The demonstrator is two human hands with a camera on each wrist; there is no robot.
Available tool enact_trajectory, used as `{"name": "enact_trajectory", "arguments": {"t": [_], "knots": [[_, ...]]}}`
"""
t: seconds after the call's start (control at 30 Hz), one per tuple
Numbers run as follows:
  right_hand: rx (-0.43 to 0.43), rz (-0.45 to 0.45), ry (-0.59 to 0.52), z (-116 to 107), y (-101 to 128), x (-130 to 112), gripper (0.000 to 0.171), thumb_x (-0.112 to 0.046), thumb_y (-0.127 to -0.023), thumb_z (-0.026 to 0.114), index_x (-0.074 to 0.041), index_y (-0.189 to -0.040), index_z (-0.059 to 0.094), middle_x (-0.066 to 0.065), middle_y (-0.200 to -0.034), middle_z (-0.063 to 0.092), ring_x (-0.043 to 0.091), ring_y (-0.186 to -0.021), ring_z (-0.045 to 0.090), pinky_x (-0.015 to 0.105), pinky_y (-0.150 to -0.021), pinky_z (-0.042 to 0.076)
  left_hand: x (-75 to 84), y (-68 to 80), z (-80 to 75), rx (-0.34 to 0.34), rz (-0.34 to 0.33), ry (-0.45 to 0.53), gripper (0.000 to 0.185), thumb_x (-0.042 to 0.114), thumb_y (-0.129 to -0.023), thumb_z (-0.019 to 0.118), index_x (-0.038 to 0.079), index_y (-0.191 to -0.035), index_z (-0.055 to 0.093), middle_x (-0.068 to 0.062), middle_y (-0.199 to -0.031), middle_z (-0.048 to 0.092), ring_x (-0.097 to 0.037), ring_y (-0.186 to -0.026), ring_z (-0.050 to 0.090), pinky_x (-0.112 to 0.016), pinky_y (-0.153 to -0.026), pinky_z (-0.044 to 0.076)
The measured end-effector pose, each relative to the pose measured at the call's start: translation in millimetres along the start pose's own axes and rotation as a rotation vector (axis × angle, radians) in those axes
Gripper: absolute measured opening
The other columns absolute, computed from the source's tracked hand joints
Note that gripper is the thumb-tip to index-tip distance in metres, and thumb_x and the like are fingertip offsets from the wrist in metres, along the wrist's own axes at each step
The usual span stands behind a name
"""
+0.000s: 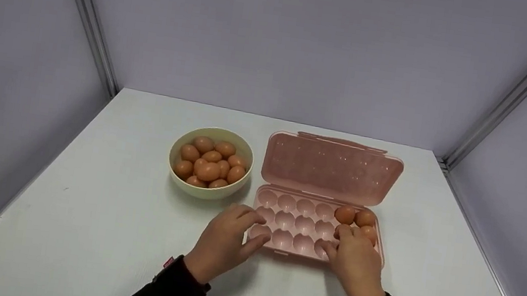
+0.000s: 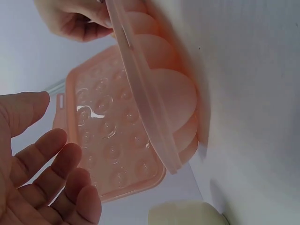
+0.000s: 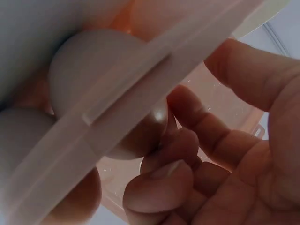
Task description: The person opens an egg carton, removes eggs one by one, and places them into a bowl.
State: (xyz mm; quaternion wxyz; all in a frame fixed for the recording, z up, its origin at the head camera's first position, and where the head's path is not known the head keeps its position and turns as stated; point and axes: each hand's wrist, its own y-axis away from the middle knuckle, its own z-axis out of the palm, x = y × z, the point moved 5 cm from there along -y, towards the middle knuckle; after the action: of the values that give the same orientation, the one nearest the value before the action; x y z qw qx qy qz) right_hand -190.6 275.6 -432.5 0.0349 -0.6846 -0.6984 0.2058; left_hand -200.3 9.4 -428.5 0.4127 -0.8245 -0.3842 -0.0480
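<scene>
White table [image 1: 95, 187]: smooth and pale beneath it all, and here's the first worry: an egg that gets loose could well roll, with no raised stop visible around the work.
Pink carton [image 1: 293, 232]: right of the bowl, bare cups to the left, eggs at the right end; that lopsided load and a careless bump on the rim could make it skid or tilt.
Raised lid [image 1: 332, 170]: open at the far side, and a knock there might swing it down towards knuckles and shells.
Cream bowl [image 1: 206, 193]: left of the carton, heaped with eggs; drawing one from low down would risk a little landslide.
Left hand [image 1: 227, 237]: over the near-left corner, thumb and fingers wide apart, nothing between them; a low sweep could catch the rim.
Right hand [image 1: 358, 260]: at the right end, thumb standing off, fingers bent in among the shells (tight quarters, this!); whether they grip one, I cannot tell.
Carton eggs [image 1: 365, 217]: side by side on the right, some hidden by the hand; a brushing knuckle could knock neighbours together.
Fingertip egg [image 1: 338, 230]: middle row, partly covered; released off-centre, it could tip and crack.
</scene>
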Motion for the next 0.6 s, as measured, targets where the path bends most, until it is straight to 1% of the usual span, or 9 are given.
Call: {"name": "enact_trajectory", "arguments": {"t": [0.1, 0.27, 0.33, 0.5, 0.6], "knots": [[-0.008, -0.002, 0.012, -1, -1, 3, 0.035, -0.027, -0.083, 0.091, -0.004, -0.096, 0.068, 0.013, -0.089, 0.065, 0.036, -0.08, 0.068, 0.056, -0.063, 0.056, -1.2, 2.9, 1.4, -0.019, -0.021, 0.013, 0.025, 0.032, -0.091, 0.087, 0.017, -0.106, 0.074, 0.003, -0.103, 0.072, -0.016, -0.099, 0.067, -0.032, -0.087, 0.059], [-0.059, 0.022, 0.038, -4, -2, 11, 0.039, -0.024, -0.084, 0.088, 0.002, -0.107, 0.071, 0.024, -0.104, 0.067, 0.043, -0.085, 0.072, 0.061, -0.065, 0.059, -2.5, 5.4, 5.9, -0.043, -0.032, 0.038, 0.023, 0.031, -0.092, 0.086, 0.017, -0.106, 0.074, 0.002, -0.104, 0.073, -0.015, -0.098, 0.067, -0.032, -0.086, 0.059], [-0.087, 0.04, 0.04, -4, -3, 15, 0.038, -0.023, -0.084, 0.085, 0.004, -0.109, 0.072, 0.024, -0.099, 0.068, 0.041, -0.081, 0.071, 0.062, -0.064, 0.059, -2.8, 6.0, 7.2, -0.05, -0.036, 0.053, 0.022, 0.029, -0.091, 0.086, 0.018, -0.106, 0.074, 0.002, -0.104, 0.073, -0.014, -0.098, 0.068, -0.031, -0.086, 0.059], [-0.121, 0.066, 0.042, -5, -4, 20, 0.031, -0.018, -0.081, 0.078, 0.003, -0.102, 0.07, 0.017, -0.074, 0.066, 0.038, -0.071, 0.069, 0.059, -0.058, 0.055, -2.9, 6.2, 8.6, -0.082, -0.059, 0.096, 0.021, 0.028, -0.092, 0.086, 0.018, -0.106, 0.074, 0.003, -0.105, 0.073, -0.014, -0.1, 0.068, -0.032, -0.089, 0.06], [-0.122, 0.069, 0.047, -5, -4, 20, 0.029, -0.018, -0.08, 0.078, 0.002, -0.099, 0.07, 0.016, -0.073, 0.066, 0.038, -0.071, 0.069, 0.06, -0.058, 0.055, -2.5, 5.9, 8.2, -0.101, -0.073, 0.115, 0.02, 0.029, -0.093, 0.085, 0.019, -0.107, 0.075, 0.003, -0.106, 0.074, -0.014, -0.102, 0.068, -0.032, -0.09, 0.06]]}}
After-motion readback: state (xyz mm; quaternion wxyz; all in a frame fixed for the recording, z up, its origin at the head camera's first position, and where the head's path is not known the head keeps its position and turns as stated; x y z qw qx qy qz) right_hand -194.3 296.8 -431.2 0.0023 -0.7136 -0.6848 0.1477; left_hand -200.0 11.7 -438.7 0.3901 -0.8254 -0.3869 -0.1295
